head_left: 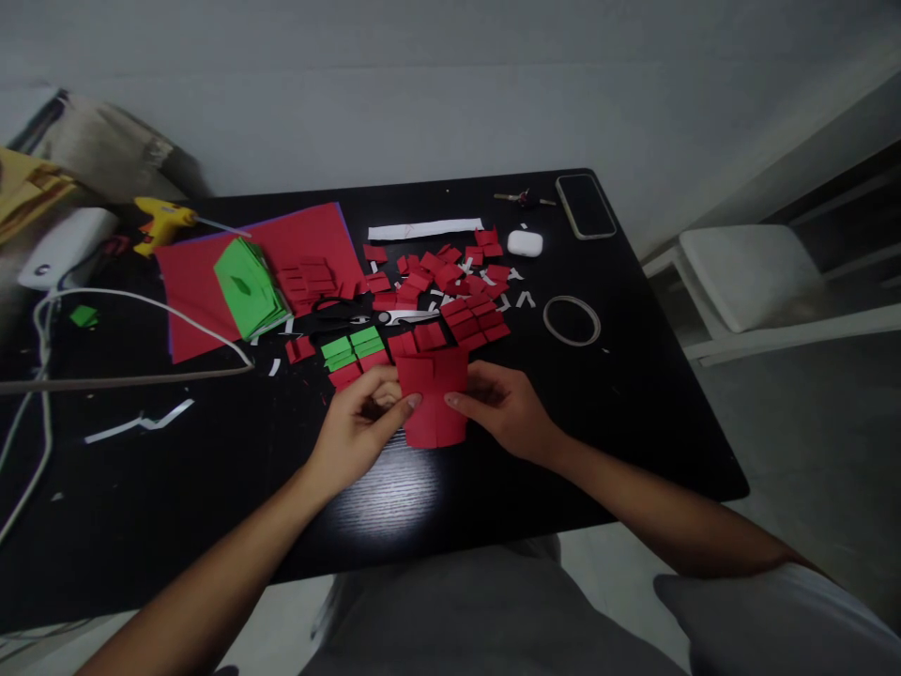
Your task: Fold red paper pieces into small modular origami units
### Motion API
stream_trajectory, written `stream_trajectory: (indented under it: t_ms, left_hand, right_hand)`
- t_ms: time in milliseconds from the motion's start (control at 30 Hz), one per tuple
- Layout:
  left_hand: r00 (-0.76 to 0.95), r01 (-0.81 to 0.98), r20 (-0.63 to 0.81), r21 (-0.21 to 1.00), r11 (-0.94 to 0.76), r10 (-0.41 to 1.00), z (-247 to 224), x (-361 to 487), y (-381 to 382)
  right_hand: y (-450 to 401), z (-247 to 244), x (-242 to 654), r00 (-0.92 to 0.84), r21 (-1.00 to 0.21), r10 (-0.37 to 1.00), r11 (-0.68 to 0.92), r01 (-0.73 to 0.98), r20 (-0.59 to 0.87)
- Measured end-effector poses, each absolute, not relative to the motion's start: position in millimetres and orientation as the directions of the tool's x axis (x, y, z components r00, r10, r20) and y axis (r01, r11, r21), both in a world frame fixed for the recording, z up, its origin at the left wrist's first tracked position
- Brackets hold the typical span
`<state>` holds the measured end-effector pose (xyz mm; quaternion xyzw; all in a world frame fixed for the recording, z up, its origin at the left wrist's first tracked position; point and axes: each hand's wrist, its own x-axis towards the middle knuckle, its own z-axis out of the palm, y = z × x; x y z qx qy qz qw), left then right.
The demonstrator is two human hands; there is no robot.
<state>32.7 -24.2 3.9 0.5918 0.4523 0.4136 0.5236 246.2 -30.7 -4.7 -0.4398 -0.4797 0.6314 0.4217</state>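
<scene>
Between my two hands is a red piece of paper point(435, 413), creased down the middle and held above the near part of the table. My left hand point(358, 422) pinches its left edge, thumb on the front. On the right edge, my right hand point(511, 408) grips it the same way; the fingers behind the paper are partly hidden. Just beyond lie folded green paper pieces point(352, 347), a block of folded red pieces point(475, 321) and a pair of scissors point(401, 317). Many loose red paper pieces point(429, 272) are scattered farther back.
A yellow glue gun point(160, 225), red sheets point(190, 310) and a green paper stack point(250, 286) occupy the left. White cables point(141, 380) cross the table's left side. At right are a phone point(586, 207), keys point(525, 197), a white case point(525, 243) and a ring point(572, 320).
</scene>
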Motion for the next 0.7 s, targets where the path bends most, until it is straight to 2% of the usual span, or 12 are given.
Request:
stream_trajectory:
  t_ms: [267, 400, 533, 633, 700]
  left_hand:
    - [0.217, 0.166, 0.010, 0.985, -0.047, 0.976, 10.9, 29.3, -26.2]
    - [0.248, 0.159, 0.040, 0.984, -0.082, 0.968, 8.8, 23.3, -26.0]
    - [0.279, 0.123, 0.059, 0.988, -0.096, 0.959, 7.9, 20.8, -23.9]
    - [0.310, 0.148, 0.145, 0.969, -0.199, 0.940, 8.7, 20.8, -22.9]
    - [0.336, 0.191, 0.222, 0.935, -0.297, 0.915, 9.1, 20.6, -22.9]
  right_hand:
    - [-29.9, -3.7, 248.9, -0.211, -0.993, 0.974, -0.103, -0.060, -0.088]
    - [-27.7, -3.4, 250.8, -0.230, -0.984, 0.969, -0.119, -0.129, -0.087]
    - [-26.9, -3.8, 253.9, -0.281, -0.958, 0.950, -0.200, -0.206, -0.138]
    - [-28.3, -2.9, 254.7, -0.325, -0.922, 0.932, -0.258, -0.288, -0.159]
    - [-29.6, -1.5, 253.5, -0.300, -0.935, 0.942, -0.236, -0.265, -0.153]
